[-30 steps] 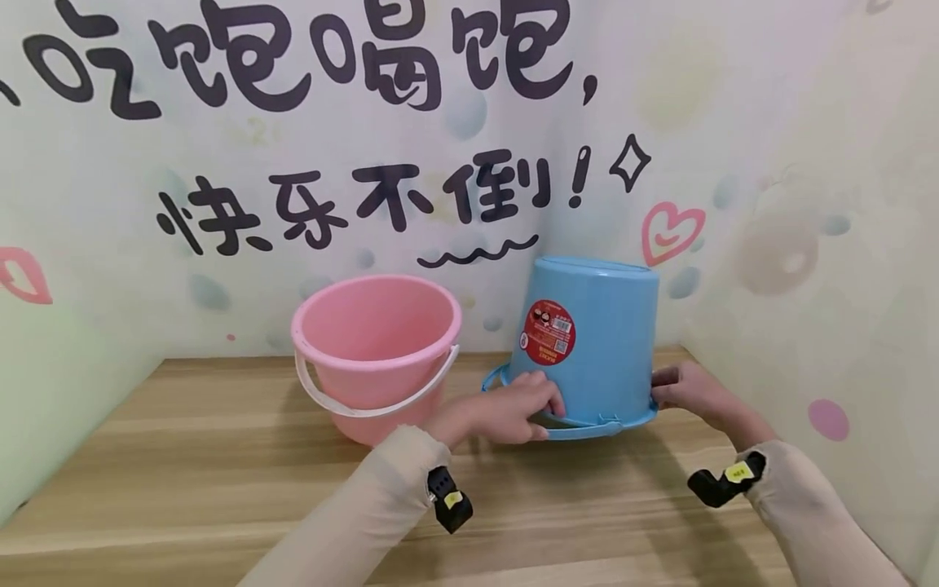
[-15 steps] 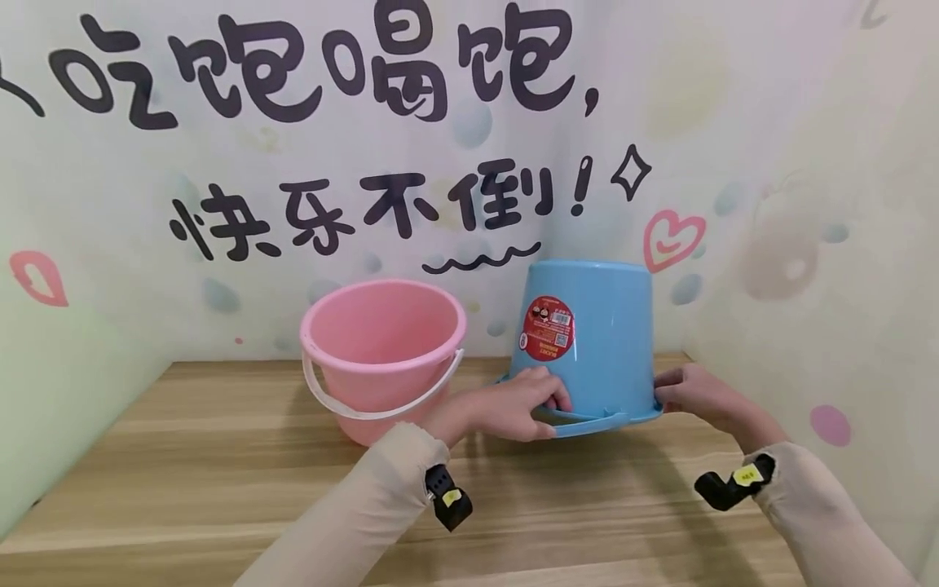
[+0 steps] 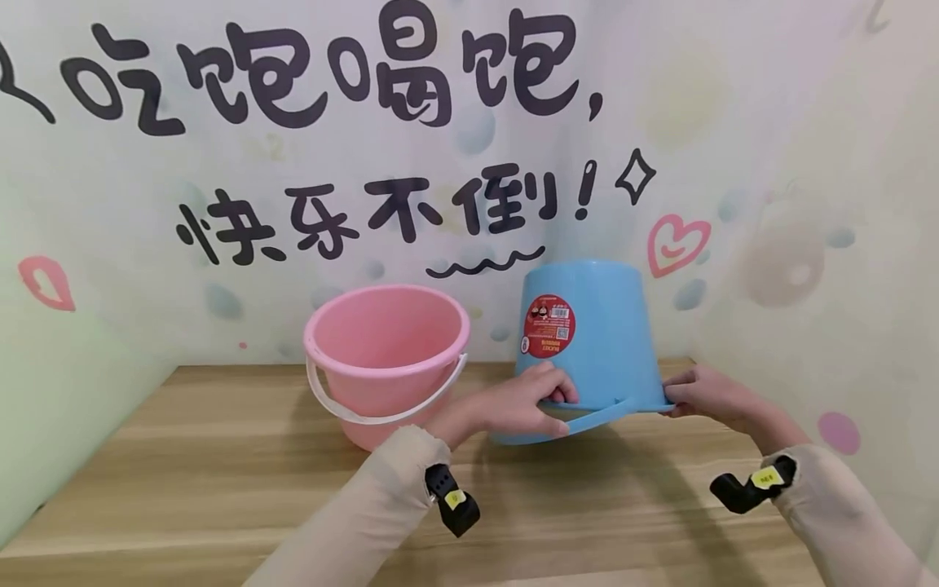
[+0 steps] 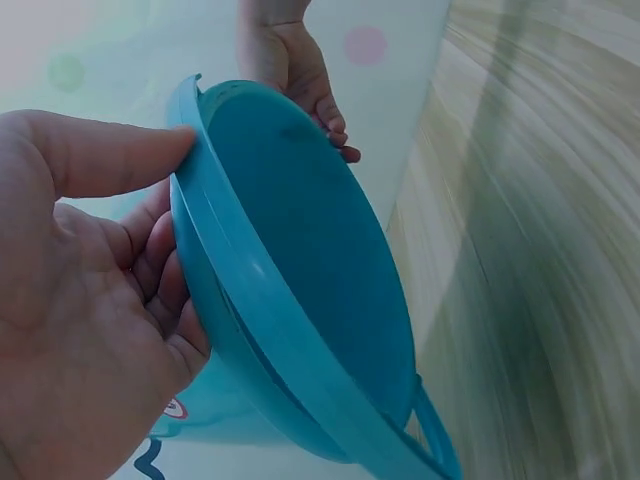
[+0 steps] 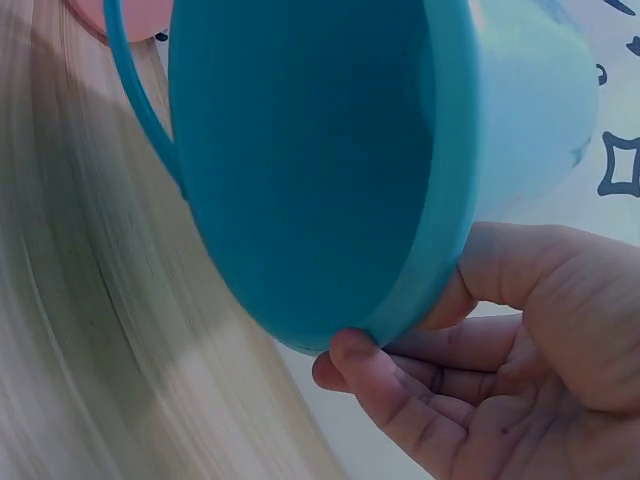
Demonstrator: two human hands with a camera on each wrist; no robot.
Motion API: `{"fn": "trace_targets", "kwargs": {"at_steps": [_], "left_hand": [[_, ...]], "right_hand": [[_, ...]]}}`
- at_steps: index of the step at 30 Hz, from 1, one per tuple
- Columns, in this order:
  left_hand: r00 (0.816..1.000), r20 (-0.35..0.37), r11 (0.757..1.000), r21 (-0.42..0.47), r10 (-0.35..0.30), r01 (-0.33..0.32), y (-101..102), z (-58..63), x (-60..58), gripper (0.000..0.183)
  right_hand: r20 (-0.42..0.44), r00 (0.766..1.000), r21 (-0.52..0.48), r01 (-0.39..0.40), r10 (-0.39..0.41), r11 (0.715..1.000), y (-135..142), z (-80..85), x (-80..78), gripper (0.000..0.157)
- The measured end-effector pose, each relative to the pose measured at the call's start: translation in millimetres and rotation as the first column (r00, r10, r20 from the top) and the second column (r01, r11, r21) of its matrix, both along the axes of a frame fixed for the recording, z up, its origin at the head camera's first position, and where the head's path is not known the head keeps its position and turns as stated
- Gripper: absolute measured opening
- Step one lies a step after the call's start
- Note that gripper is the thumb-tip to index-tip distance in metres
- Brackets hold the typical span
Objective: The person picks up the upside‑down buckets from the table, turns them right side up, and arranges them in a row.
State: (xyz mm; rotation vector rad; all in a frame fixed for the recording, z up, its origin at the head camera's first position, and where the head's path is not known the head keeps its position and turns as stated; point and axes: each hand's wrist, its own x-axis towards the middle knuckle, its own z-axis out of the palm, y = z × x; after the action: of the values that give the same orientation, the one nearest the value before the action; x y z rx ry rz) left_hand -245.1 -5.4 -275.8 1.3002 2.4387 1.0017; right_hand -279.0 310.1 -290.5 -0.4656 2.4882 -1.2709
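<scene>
A light blue plastic bucket (image 3: 609, 342) is held upside down and tilted in the head view, its base up and a round red label (image 3: 548, 326) facing me. My left hand (image 3: 517, 403) grips its near rim, thumb against the blue handle (image 3: 603, 416) and fingers curled on the outer wall. On the right side, my right hand (image 3: 707, 393) pinches the rim between thumb and fingers. The bucket's hollow inside (image 4: 300, 190) shows in the left wrist view. From the right wrist view, thumb and fingers clasp the rim (image 5: 450, 210).
A pink bucket (image 3: 389, 390) with a white handle (image 3: 367, 418) stands upright to the left, close to my left forearm. Both buckets are over a wood-grain table (image 3: 220, 473). Behind it rises a printed wall (image 3: 315, 147) with black lettering; another wall (image 3: 866, 342) borders the right side.
The blue bucket has tilted, its base leaning further left and the right rim raised. My right hand has shifted slightly right with the rim. Both hands keep their hold; the head view has shifted slightly.
</scene>
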Motion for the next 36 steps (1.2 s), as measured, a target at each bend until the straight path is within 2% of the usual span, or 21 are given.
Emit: {"fn": "trace_targets", "kwargs": {"at_steps": [7, 13, 17, 23, 30, 36], "left_hand": [[0.995, 0.098, 0.999, 0.049, 0.013, -0.018, 0, 5.3, 1.2, 0.031], [0.974, 0.224, 0.990, 0.133, 0.025, -0.056, -1, 10.1, 2.1, 0.032], [0.966, 0.256, 0.986, 0.147, 0.042, -0.082, -3, 12.6, 4.1, 0.032], [0.960, 0.273, 0.979, 0.171, 0.058, -0.107, -4, 12.0, 4.6, 0.030], [0.927, 0.367, 0.969, 0.188, 0.082, -0.161, -2, 16.1, 5.3, 0.031], [0.895, 0.438, 0.942, 0.256, 0.085, -0.215, -7, 16.1, 2.5, 0.035]], "right_hand": [[0.067, 0.997, -0.032, -0.024, 0.026, 0.999, -1, 9.4, 0.8, 0.030], [0.108, 0.994, -0.053, -0.015, 0.021, 0.998, -3, 19.3, -1.8, 0.029], [0.113, 0.993, -0.061, -0.015, 0.022, 0.998, -6, 24.9, -2.6, 0.033], [0.086, 0.996, -0.038, 0.021, -0.017, 0.999, -11, 29.6, -0.5, 0.037], [0.055, 0.995, 0.008, 0.085, -0.085, 0.996, -10, 37.8, 1.9, 0.037], [-0.007, 0.991, 0.081, 0.132, -0.132, 0.988, -15, 50.9, -1.5, 0.038]]}}
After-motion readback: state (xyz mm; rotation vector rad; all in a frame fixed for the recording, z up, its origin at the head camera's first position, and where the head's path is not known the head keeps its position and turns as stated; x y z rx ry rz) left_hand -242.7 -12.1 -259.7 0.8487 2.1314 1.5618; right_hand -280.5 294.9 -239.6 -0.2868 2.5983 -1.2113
